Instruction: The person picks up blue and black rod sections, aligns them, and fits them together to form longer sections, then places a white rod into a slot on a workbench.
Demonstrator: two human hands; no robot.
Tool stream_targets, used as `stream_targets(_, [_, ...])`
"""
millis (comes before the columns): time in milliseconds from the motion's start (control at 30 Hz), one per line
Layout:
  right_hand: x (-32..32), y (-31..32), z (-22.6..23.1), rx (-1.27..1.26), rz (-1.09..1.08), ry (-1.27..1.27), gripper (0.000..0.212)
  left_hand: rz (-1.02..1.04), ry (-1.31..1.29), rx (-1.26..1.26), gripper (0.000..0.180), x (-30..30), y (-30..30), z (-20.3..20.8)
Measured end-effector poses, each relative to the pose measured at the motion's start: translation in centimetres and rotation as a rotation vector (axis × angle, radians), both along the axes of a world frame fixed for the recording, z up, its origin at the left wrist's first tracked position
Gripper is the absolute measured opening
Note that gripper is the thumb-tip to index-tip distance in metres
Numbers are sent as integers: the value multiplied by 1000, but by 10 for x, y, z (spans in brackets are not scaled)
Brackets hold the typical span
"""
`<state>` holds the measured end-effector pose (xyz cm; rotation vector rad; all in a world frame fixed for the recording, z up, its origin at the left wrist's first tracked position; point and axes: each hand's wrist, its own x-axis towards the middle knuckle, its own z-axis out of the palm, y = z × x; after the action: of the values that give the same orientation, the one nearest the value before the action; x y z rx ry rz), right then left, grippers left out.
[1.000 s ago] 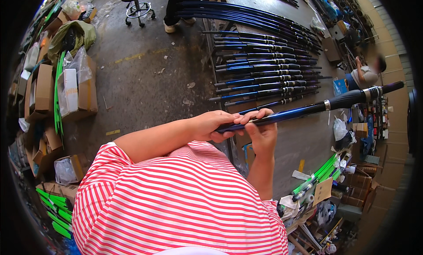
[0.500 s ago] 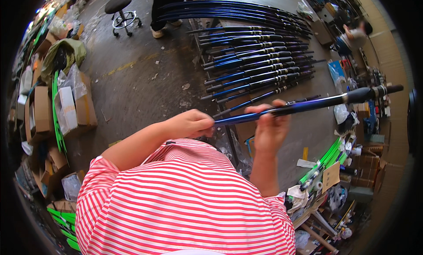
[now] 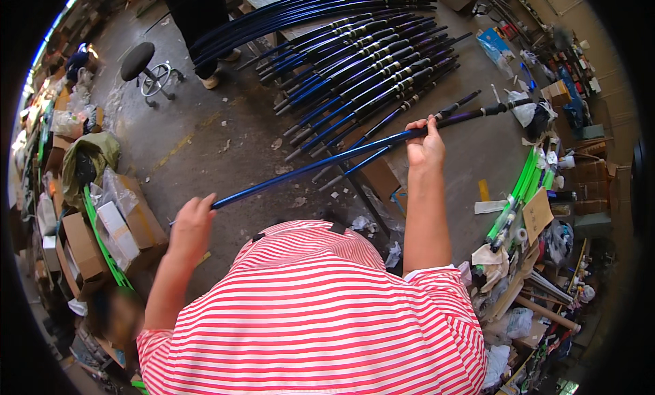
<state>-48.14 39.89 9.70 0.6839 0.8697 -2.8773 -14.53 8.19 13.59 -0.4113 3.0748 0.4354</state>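
A long glossy blue fishing rod [image 3: 307,168] slants across in front of me, its dark grip end up at the right. My left hand [image 3: 190,228] is closed round its lower left end, and a short thin end shows just past the fingers. Further up, my right hand [image 3: 427,148] pinches the rod near its dark section, fingers bent round it. Beyond the rod, many similar blue and black fishing rods [image 3: 368,88] lie side by side on a table. One short rod piece [image 3: 355,168] lies nearest, partly under the held rod.
A round black stool [image 3: 138,62] stands on the floor at far left, beside a person's dark-clothed legs [image 3: 198,19]. Cardboard boxes [image 3: 140,204] and plastic bags crowd the left. Bright green rods [image 3: 524,180] and a cardboard piece [image 3: 537,214] lie at right. Another person's blurred head shows lower left.
My left hand has moved left and down, away from my right hand. More of the blue rod now shows between them. My right hand has risen slightly, and the view has shifted.
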Motion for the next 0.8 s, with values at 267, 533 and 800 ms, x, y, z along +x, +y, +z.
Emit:
stream_targets(267, [25,-47,29,51,117,-338,28,-142,130,-270,35,-36,78,-14])
stream_targets(533, [28,-3,50,-318,472,-52,50,-140,-804,1328,47,-39,71,24])
stream_targets(800, [-33,24,0,-243,424,-126,49,-94,-599,800,37,-60,80,-4])
